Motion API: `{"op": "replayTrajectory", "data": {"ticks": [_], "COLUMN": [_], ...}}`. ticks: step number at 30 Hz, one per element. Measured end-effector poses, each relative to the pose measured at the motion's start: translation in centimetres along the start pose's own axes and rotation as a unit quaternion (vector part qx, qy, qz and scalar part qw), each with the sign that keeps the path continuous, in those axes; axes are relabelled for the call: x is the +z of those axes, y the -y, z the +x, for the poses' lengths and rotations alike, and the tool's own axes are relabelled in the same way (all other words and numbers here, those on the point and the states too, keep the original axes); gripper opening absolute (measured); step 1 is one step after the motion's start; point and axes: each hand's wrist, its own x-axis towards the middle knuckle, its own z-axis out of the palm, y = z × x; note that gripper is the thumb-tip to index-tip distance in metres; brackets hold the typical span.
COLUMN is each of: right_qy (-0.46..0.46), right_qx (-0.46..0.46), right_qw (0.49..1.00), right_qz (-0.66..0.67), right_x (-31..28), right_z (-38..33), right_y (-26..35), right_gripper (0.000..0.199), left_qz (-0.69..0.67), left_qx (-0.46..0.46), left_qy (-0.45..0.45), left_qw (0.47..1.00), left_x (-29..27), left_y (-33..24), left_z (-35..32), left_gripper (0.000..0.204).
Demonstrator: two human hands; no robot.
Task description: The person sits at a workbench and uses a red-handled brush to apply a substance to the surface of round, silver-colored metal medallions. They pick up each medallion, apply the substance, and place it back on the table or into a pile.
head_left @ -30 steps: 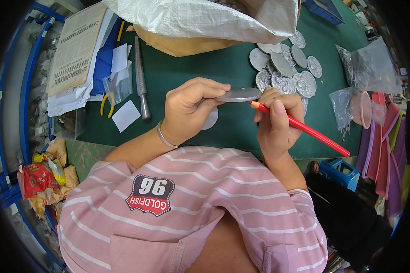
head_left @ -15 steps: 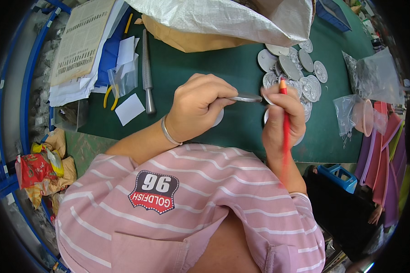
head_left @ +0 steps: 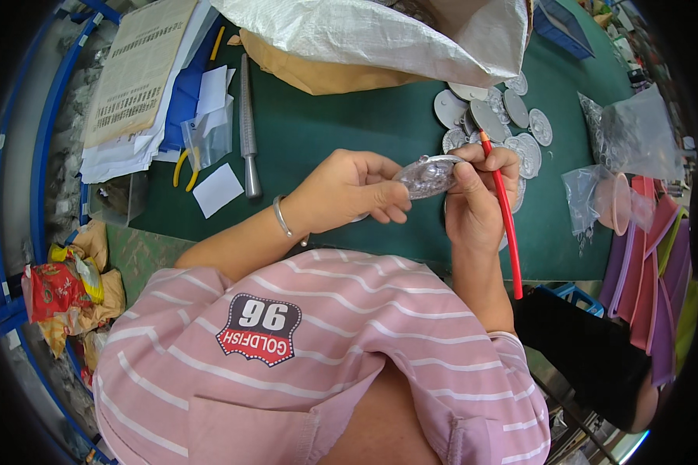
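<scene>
Between my hands is a round silver-grey metal medal point(head_left: 429, 178), its raised relief face turned up towards me. My left hand point(head_left: 337, 190), with a bangle on the wrist, grips the medal's left edge between thumb and fingers. At the right edge, the thumb and fingertips of my right hand point(head_left: 477, 194) pinch it. That same hand also keeps a red pencil point(head_left: 508, 221) between its fingers, point up and away from me. Just beyond lies a loose pile of similar medals point(head_left: 527, 153), some relief side up, some plain side up. Part of another disc under my left hand is mostly hidden.
A large white sack point(head_left: 364, 39) stands at the far side of the green table point(head_left: 302, 116). To the left lie a metal file-like tool point(head_left: 247, 124), white paper point(head_left: 218, 191), yellow-handled pliers point(head_left: 181, 167) and papers point(head_left: 136, 77). Plastic bags point(head_left: 640, 128) and a pink cup point(head_left: 613, 203) sit right.
The medal has tilted from edge-on to showing its relief face. My right hand has closed on its right edge, and the pencil's lower end has swung right. My left fingers have shifted on the edge.
</scene>
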Motion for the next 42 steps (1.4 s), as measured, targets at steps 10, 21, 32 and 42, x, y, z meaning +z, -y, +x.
{"op": "replayTrajectory", "data": {"ticks": [10,21,32,42], "right_qy": [-0.045,-0.106,-0.068,0.019], "right_qx": [0.048,0.093,0.056,0.018], "right_qw": [0.998,0.988,0.994,0.996], "right_qz": [0.007,-0.062,-0.069,-0.086], "right_x": [0.2,0.4,0.8,-0.6], "right_z": [-0.1,0.2,-0.3,-1.1], "right_y": [-0.1,0.5,1.5,1.9], "right_gripper": [0.026,0.011,0.022,0.014], "left_qz": [-0.064,-0.187,-0.201,-0.177], "left_qx": [-0.083,-0.124,-0.117,0.054], "left_qy": [0.051,0.054,0.094,-0.076], "left_qw": [0.993,0.973,0.968,0.980], "left_x": [0.6,-0.2,-0.4,0.9], "left_y": [-0.5,-0.7,-0.7,-0.2], "left_z": [0.0,0.3,0.3,0.4], "left_gripper": [0.070,0.067,0.068,0.045]}}
